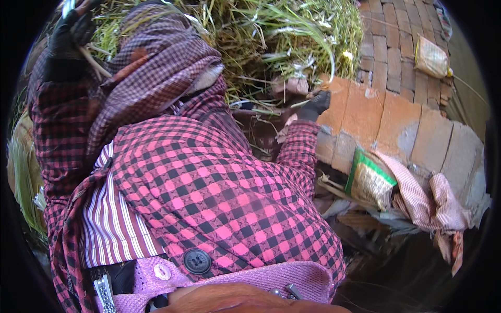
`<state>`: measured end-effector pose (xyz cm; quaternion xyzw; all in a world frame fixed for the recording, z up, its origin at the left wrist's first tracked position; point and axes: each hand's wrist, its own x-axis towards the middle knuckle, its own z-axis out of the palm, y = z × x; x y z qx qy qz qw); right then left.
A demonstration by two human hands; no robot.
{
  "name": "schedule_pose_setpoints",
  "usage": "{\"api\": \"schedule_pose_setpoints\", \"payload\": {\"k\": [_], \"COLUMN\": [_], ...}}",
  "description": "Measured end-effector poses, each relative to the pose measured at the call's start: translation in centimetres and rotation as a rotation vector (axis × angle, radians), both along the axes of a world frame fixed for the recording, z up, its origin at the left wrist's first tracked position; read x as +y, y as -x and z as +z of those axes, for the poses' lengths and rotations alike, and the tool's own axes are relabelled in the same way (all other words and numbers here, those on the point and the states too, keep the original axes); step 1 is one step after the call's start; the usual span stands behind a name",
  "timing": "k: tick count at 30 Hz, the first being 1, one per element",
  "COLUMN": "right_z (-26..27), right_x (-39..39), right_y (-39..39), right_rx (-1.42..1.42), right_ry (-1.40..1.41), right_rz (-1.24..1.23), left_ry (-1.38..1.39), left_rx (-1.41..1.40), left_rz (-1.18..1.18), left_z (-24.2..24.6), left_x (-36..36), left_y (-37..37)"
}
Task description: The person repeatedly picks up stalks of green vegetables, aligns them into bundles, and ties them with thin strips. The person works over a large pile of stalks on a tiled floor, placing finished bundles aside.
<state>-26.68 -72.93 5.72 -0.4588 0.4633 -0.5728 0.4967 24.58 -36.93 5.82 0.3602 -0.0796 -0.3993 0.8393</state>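
Note:
My left hand (74,33), in a dark glove, is raised at the upper left edge, partly cut off by the dark rim. A pale stick (94,62) juts from below its fingers, and a bright pale piece (68,8) shows above them. Farther right, my right hand (318,103), also dark-gloved with bare fingertips, is closed around a thin green stalk (300,103) beside the brick ledge (375,113). A long pale-green blade of grass (331,64) arches down to its fingertips. Beyond both hands lies a heap of cut grass (289,31).
Checked cloth (156,74) is draped before me. On the ledge's near edge lie a green-edged packet (370,180) and a pink checked cloth (446,207). Brick paving (395,43) holds another packet (430,56). More grass (23,180) stands at the far left.

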Motion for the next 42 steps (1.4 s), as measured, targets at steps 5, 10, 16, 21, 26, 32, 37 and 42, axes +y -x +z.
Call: {"api": "schedule_pose_setpoints", "payload": {"k": [5, 10, 16, 21, 26, 32, 37, 42], "right_z": [-6.8, -10.4, -8.5, -5.8, -5.2, -5.2, -4.9, -5.0], "right_x": [5.3, 10.7, 13.5, 14.9, 14.8, 15.3, 15.3, 15.1], "right_y": [11.3, 10.8, 2.8, -3.8, -10.8, -14.2, -14.7, -14.4], "right_rx": [0.020, 0.463, 0.888, 0.922, 0.916, 0.930, 0.957, 0.980], "right_ry": [-0.421, -0.682, -0.422, -0.196, -0.113, -0.063, -0.045, -0.034], "right_rz": [-0.394, -0.177, 0.352, 0.580, 0.797, 0.905, 0.924, 0.925], "left_ry": [-0.022, -0.027, -0.014, 0.051, -0.083, -0.060, -0.045, -0.055], "left_rx": [0.007, 0.002, -0.026, -0.108, -0.150, -0.106, -0.082, -0.146], "left_rz": [-0.061, -0.037, 0.083, 0.179, 0.233, 0.282, 0.268, 0.265], "left_z": [-1.0, -1.2, -0.4, 1.2, 2.9, 4.4, 5.0, 4.7], "left_x": [-1.5, -1.1, 1.4, -0.5, 1.4, 1.8, 1.9, 2.1], "left_y": [0.5, -0.1, 0.2, 0.9, 0.9, 1.4, 1.5, 1.3]}}
